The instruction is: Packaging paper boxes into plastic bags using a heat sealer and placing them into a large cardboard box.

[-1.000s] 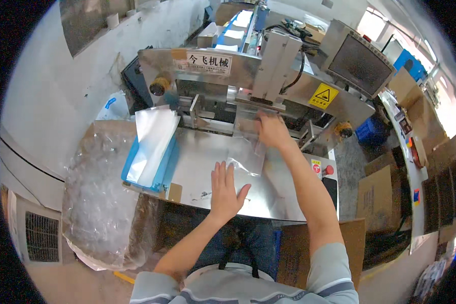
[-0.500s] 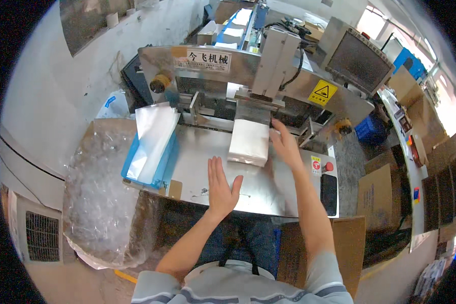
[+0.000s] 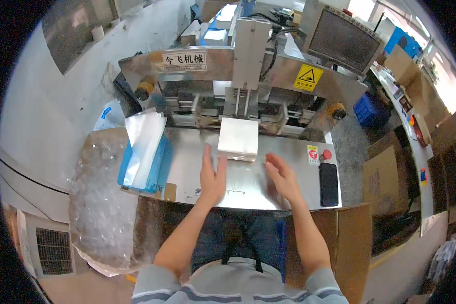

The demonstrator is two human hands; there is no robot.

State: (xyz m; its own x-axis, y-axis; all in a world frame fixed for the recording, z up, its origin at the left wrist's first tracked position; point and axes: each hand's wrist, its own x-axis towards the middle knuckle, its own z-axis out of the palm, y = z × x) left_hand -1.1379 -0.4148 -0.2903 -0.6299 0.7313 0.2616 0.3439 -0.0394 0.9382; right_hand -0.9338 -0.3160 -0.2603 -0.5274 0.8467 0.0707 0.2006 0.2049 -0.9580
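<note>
Left hand (image 3: pixel 212 175) and right hand (image 3: pixel 282 176) hover spread and empty over the steel table (image 3: pixel 187 152), bare metal between them; white packet (image 3: pixel 238 138) at 12 o'clock.

One white packet (image 3: pixel 237 138) on the steel table (image 3: pixel 289 177), one stack of clear bags (image 3: pixel 143 147), one black phone (image 3: pixel 329 184), one red button (image 3: pixel 327 154), one monitor (image 3: pixel 343 40), two bare hands, left hand (image 3: pixel 212 176) and right hand (image 3: pixel 283 178).

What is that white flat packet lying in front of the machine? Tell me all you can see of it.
The white packet is a flat, roughly square pack, glossy as if wrapped in clear film. It lies flat on the steel worktable, just below the machine's outlet. Neither hand touches it: the left hand and right hand are open just short of it.
</note>
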